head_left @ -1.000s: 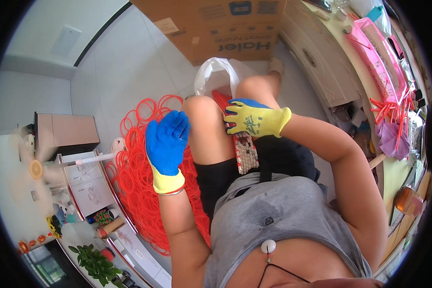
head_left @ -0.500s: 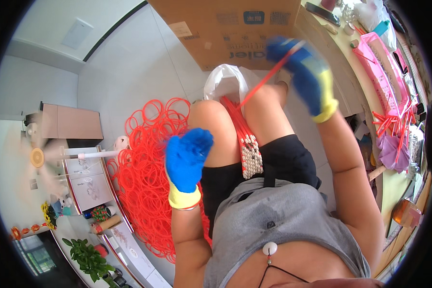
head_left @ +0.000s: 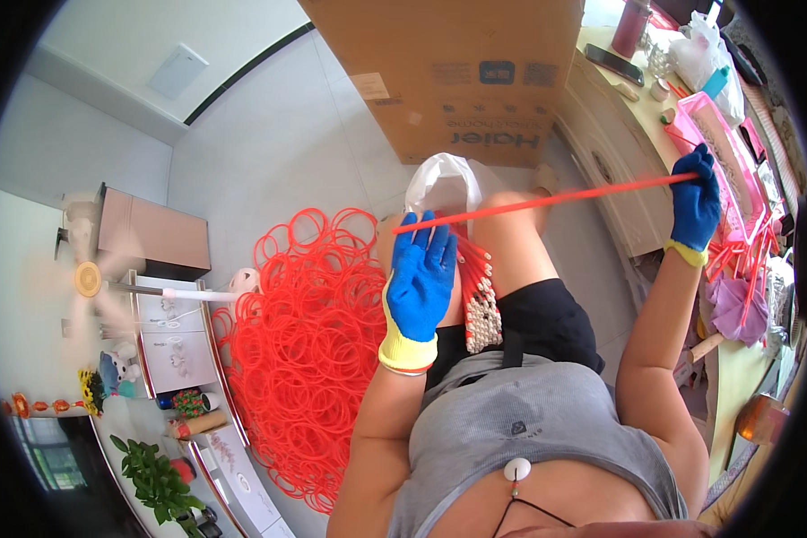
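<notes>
A long thin red tube [head_left: 556,197] stretches almost straight between my two blue-and-yellow work gloves. At its left end is my left hand [head_left: 420,278], with the tube across the long fingers near their tips; the thumb's grip is hard to see. Far to the right, my right hand [head_left: 696,193] has its fingers closed round the other end, over a pink tray [head_left: 751,199]. Between my thighs stands a bundle of red tubes with pale, cream-coloured ends [head_left: 484,314]. A white plastic bag [head_left: 441,184] lies beyond it, between my knees.
A large heap of red rings [head_left: 305,359] covers the floor at my left. A big cardboard box [head_left: 457,81] stands ahead. The side table [head_left: 592,40] at right bears a phone [head_left: 613,64] and a purple cloth [head_left: 738,309]. A fan [head_left: 88,280] spins at far left.
My right hand has swung out to the right, over the pink tray, with the red tube. My left hand has moved right and forward and now touches the tube's other end.
</notes>
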Demonstrator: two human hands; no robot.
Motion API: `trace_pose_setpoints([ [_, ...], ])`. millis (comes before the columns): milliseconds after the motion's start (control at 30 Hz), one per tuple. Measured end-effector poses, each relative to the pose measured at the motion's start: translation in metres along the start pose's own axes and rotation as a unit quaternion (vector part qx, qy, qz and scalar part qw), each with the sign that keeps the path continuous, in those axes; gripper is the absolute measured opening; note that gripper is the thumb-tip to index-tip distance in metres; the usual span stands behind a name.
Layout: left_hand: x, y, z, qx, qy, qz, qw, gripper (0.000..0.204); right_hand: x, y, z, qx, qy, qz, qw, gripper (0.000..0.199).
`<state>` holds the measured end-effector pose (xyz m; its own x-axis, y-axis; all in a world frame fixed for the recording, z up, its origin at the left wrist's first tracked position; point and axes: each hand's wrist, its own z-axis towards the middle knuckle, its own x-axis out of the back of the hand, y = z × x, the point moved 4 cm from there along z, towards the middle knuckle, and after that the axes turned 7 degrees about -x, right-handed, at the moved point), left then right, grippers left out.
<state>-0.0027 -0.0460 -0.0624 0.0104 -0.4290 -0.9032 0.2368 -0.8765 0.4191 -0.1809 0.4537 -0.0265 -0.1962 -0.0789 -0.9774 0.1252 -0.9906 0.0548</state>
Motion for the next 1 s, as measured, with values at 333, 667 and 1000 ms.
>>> trace_pose_setpoints([
  [333,0.007,0.044,0.012,-0.082,-0.039,-0.052,0.995,0.039,0.051,0.079,-0.025,0.003,-0.021,-0.051,0.998,0.028],
  [667,0.022,0.076,0.023,-0.11,-0.107,-0.048,0.987,0.039,0.017,0.166,-0.013,-0.026,-0.007,-0.075,0.997,0.031],
  [1000,0.028,0.056,0.029,-0.067,-0.093,-0.08,0.99,0.035,-0.012,0.162,-0.018,-0.007,-0.044,-0.042,0.998,0.031],
])
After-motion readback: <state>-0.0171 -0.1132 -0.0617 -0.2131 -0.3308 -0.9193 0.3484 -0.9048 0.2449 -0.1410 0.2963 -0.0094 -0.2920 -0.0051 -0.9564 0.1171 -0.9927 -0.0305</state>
